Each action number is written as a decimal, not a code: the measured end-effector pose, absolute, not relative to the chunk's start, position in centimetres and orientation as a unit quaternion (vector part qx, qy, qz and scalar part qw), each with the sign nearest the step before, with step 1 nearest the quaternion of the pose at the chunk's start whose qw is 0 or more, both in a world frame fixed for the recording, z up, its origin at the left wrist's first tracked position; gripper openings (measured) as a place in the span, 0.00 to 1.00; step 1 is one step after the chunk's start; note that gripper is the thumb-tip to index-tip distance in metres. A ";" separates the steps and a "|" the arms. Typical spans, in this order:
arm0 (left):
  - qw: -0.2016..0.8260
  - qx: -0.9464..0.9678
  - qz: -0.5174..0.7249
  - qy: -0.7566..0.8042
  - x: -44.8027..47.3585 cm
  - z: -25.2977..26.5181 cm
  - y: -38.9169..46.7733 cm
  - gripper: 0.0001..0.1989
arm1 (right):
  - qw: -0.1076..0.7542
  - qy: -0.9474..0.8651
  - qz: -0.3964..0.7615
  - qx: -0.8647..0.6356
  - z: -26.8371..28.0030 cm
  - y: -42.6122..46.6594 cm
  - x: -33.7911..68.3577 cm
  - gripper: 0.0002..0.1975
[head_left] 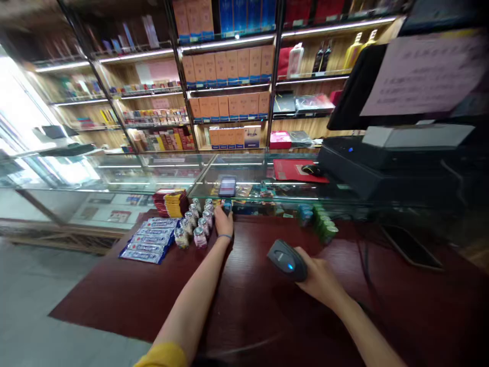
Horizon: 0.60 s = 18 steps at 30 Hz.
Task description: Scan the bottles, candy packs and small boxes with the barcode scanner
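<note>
My right hand (319, 275) is wrapped round the handle of a dark grey barcode scanner (284, 259) with a lit blue light, held above the dark red tabletop (248, 285). Stretched toward the far edge of the tabletop, my left hand (224, 223) is closed on a small blue container (227, 206), partly covered by the fingers. Just left of that hand stand two rows of small jars with silver lids (199, 235). On the right side are several green containers (324, 224) in a row, with blue containers (304, 214) beside them.
Blue-and-white packets (151, 239) lie at the left, before a stack of red and yellow packs (170, 203). A glass display counter (244, 176) runs behind, carrying a phone-like device (227, 186), a red mat (292, 171) and a monitor (355, 97). A dark phone (410, 247) lies right.
</note>
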<state>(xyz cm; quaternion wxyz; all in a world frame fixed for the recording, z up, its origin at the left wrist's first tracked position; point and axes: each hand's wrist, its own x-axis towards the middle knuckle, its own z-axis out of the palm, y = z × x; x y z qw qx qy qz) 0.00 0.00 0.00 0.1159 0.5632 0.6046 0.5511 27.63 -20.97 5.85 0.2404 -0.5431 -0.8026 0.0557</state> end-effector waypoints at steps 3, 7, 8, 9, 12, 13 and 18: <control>0.118 0.558 0.550 0.609 0.1 -0.2 0.0 0.22 | 0.245 -0.799 0.047 -0.548 5.7 -20.6 27.6 0.19; 0.099 0.571 0.562 0.590 0.2 0.0 -0.3 0.28 | 0.255 -0.789 0.029 -0.558 5.2 -20.3 28.1 0.19; 0.088 0.580 0.567 0.578 0.2 0.2 -0.5 0.30 | 0.258 -0.785 0.021 -0.562 5.1 -20.3 28.3 0.19; 0.075 0.590 0.573 0.564 0.3 0.4 -0.6 0.31 | 0.263 -0.781 0.014 -0.566 5.1 -20.2 28.4 0.19; 0.024 0.612 0.589 0.528 0.4 0.9 -1.3 0.31 | 0.284 -0.759 0.001 -0.586 5.2 -20.0 29.1 0.18; 0.008 0.617 0.592 0.518 0.5 1.1 -1.5 0.29 | 0.291 -0.747 0.003 -0.597 5.4 -19.9 29.3 0.17; 0.010 0.675 0.583 0.452 3.3 2.1 -2.7 0.23 | 0.313 -0.669 -0.012 -0.674 6.7 -19.7 31.6 0.15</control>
